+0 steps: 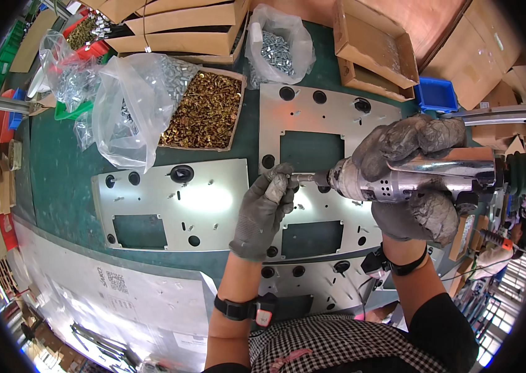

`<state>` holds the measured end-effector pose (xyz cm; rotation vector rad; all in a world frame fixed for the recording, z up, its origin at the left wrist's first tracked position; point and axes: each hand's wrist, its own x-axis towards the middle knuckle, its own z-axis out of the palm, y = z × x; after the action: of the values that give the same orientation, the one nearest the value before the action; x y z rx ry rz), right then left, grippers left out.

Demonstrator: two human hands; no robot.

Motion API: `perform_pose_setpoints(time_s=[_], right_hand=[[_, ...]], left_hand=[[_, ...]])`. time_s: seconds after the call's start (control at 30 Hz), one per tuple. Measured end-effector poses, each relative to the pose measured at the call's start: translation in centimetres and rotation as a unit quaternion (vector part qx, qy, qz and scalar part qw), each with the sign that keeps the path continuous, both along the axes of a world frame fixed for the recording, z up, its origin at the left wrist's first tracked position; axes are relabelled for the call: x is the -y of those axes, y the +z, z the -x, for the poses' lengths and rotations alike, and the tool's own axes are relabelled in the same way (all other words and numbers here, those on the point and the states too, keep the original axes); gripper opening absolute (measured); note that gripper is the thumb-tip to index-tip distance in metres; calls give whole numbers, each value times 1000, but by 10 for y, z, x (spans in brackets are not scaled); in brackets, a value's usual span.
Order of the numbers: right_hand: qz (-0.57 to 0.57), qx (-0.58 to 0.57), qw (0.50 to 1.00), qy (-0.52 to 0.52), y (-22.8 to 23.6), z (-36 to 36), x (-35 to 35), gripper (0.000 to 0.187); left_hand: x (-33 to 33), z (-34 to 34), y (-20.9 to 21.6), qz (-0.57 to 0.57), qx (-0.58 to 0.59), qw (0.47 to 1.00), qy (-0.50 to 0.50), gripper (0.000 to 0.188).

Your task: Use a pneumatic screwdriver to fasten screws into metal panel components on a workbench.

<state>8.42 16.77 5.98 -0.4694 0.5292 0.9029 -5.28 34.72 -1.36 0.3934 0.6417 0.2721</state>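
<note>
My right hand (399, 140), in a worn grey glove, is wrapped round a shiny silver power tool (443, 165) held level, its narrow nose pointing left. At the nose tip, my gloved left hand (260, 214) is closed in a pinch; whatever its fingertips hold is too small and covered to make out. Below the tool lies a metal panel (269, 124) with square cutouts, round holes and black grommets. A similar panel (225, 230) lies left of my left hand, with small fasteners on it. Another panel (319, 283) lies nearer my body.
A carton of brass-coloured fasteners (204, 112) stands at the back beside a clear plastic bag (129, 105). Another bag of silver fasteners (275, 53), open cardboard boxes (371, 43) and a blue bin (437, 94) line the far edge. A white sheet (132, 292) lies front left.
</note>
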Motion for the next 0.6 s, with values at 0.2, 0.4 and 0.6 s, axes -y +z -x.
perform_pose_setpoints(time_s=[0.2, 0.4, 0.6], right_hand=[[-77, 210, 973, 60, 2, 16, -30, 54], [-80, 102, 991, 44, -35, 6, -24, 77], [-111, 156, 977, 92, -60, -18, -90, 90]], left_hand=[[-7, 5, -2, 58, 27, 998, -6, 33], [-11, 4, -3, 85, 56, 994, -46, 40], [-33, 10, -7, -43, -38, 997, -52, 46]])
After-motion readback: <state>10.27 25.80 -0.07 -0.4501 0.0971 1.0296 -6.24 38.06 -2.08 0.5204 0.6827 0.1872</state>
